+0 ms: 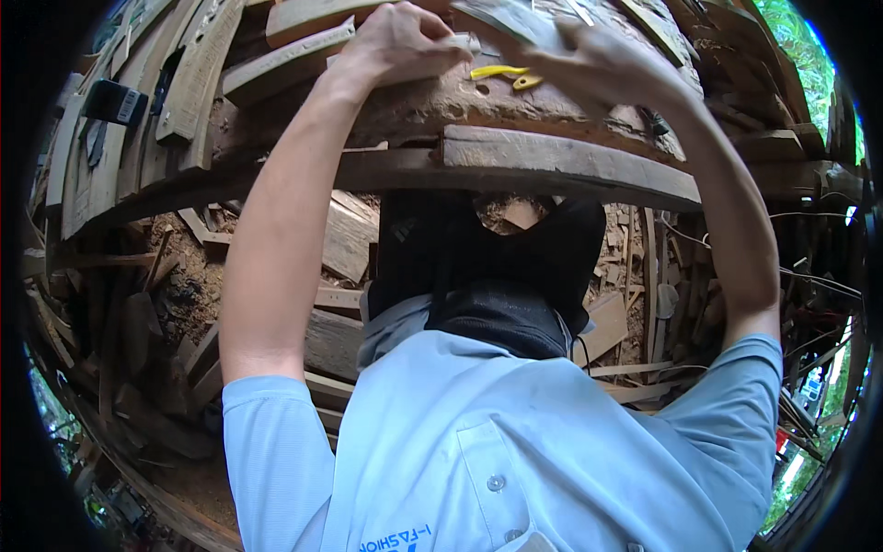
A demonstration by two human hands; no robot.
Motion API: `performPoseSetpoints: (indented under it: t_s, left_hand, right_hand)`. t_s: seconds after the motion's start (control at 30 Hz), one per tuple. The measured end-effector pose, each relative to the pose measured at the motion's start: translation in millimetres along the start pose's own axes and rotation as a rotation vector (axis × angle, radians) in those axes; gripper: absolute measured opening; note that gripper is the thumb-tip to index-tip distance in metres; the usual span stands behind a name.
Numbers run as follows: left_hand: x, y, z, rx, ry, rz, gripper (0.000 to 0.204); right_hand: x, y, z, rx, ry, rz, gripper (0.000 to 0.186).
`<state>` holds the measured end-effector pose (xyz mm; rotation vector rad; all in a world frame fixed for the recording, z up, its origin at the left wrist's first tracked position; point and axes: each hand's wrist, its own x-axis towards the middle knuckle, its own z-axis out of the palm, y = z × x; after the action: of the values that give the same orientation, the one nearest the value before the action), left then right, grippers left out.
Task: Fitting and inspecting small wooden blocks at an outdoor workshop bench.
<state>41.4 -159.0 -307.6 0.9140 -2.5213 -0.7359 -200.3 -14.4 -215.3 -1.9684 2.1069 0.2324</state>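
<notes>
At the top of the workbench [313, 110], my left hand [395, 51] has its fingers curled on a pale wooden piece [460, 43]. My right hand [598, 69] is blurred at the right, beside a flat grey object [510, 20]; whether its fingers grip that object is unclear. A small yellow object [498, 72] with a holed end lies between my hands on the rough wood. Below them a thick plank [566, 161] runs along the bench's near edge.
Wooden boards [184, 87] lie at the left with a black boxy object [112, 103] on them. A small dark object [658, 124] sits right of my right hand. Wood offcuts [345, 235] and shavings cover the ground. Wires [819, 285] hang at the right.
</notes>
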Motion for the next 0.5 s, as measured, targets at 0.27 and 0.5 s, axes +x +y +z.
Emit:
performPoseSetpoints:
  t_s: [0.27, 0.5]
  left_hand:
    - [-3.4, -3.2, 8.0, -0.001, 0.023, 0.044, 0.044]
    - [-10.0, 23.7, -13.1, -0.116, -0.069, -0.071, 0.038]
  right_hand:
    - [-11.6, -24.9, -5.3, 0.117, -0.024, 0.023, 0.065]
    - [-20.2, -52.9, -46.4, 0.093, -0.122, 0.131, 0.072]
